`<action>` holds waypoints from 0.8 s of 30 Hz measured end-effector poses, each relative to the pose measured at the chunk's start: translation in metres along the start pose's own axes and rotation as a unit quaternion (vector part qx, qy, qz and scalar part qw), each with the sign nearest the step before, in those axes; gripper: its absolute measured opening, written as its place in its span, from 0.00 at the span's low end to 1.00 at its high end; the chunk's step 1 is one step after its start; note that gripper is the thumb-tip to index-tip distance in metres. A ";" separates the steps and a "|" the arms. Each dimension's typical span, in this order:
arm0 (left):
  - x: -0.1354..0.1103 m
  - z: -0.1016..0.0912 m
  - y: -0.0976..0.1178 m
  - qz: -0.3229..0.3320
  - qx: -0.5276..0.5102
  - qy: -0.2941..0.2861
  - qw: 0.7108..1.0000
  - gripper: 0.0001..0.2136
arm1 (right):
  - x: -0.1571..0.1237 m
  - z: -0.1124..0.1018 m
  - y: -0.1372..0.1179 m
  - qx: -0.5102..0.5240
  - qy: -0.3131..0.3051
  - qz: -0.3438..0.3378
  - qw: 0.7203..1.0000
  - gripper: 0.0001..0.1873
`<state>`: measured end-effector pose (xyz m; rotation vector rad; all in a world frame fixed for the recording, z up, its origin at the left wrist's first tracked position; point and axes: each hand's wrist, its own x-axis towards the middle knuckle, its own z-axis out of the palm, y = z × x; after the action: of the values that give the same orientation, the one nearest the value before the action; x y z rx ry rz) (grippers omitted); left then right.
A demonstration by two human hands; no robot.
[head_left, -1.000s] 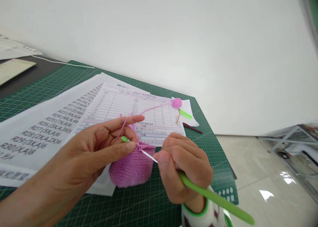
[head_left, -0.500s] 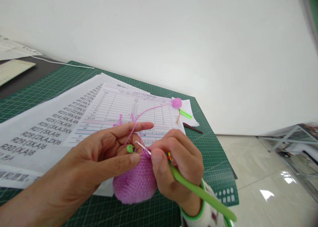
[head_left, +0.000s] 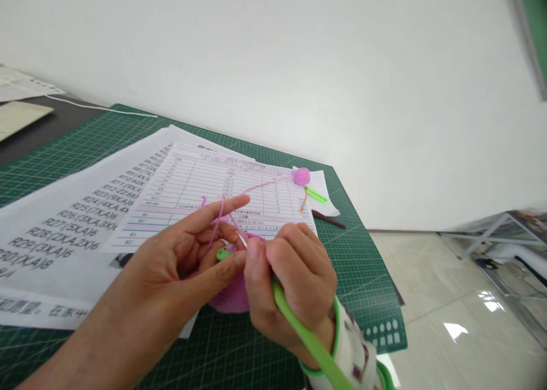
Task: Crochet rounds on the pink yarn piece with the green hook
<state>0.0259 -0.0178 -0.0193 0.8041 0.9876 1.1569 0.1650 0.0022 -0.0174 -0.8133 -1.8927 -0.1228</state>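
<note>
My left hand [head_left: 194, 253] pinches the top edge of a pink crochet piece [head_left: 231, 300], its index finger stretched out with pink yarn [head_left: 221, 213] running over it. A green stitch marker [head_left: 224, 252] hangs at the piece's edge beside my left fingers. My right hand [head_left: 290, 282] grips a crochet hook [head_left: 305, 336] with a thick green handle. The hook's silver tip points up and left, close to the yarn and the edge of the piece. Both hands hide most of the crochet piece.
Printed sheets [head_left: 141, 185] lie on a green cutting mat [head_left: 354, 265]. At the back right are a small pink yarn ball [head_left: 301, 176], a bright green tool [head_left: 316, 195] and a dark red stick [head_left: 329, 219]. A white cord [head_left: 102, 108] crosses the mat's far left corner.
The crochet piece has tilted up and is now more hidden behind my hands. My right hand has shifted left with the hook, its handle now steeper. My left index finger has moved slightly left and up.
</note>
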 end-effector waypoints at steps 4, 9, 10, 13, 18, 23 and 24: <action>-0.001 0.002 -0.003 0.018 0.046 0.080 0.996 0.35 | -0.004 0.015 0.002 -0.057 0.055 -0.021 0.997 0.20; 0.001 -0.008 0.000 -0.016 -0.033 0.028 0.999 0.30 | -0.004 0.015 0.004 -0.045 0.060 -0.016 0.997 0.20; 0.000 -0.011 0.001 -0.030 -0.046 0.016 0.998 0.30 | -0.003 0.012 0.004 -0.031 0.046 -0.021 0.998 0.20; -0.004 -0.017 0.007 -0.073 -0.045 -0.006 0.996 0.27 | 0.000 0.001 0.006 0.032 0.007 -0.041 0.999 0.19; -0.011 -0.019 0.011 -0.123 -0.045 -0.070 0.989 0.23 | -0.001 -0.010 0.010 0.127 0.001 -0.025 0.992 0.17; -0.006 -0.020 0.006 -0.133 -0.053 -0.094 0.985 0.24 | -0.005 -0.014 0.009 0.195 0.024 0.022 0.980 0.18; -0.005 -0.019 0.006 -0.141 -0.053 -0.096 0.984 0.25 | -0.005 -0.015 0.008 0.206 0.021 0.038 0.978 0.19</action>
<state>0.0055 -0.0214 -0.0201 0.6531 0.8423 0.8635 0.1825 -0.0007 -0.0162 -0.5903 -1.7609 0.2891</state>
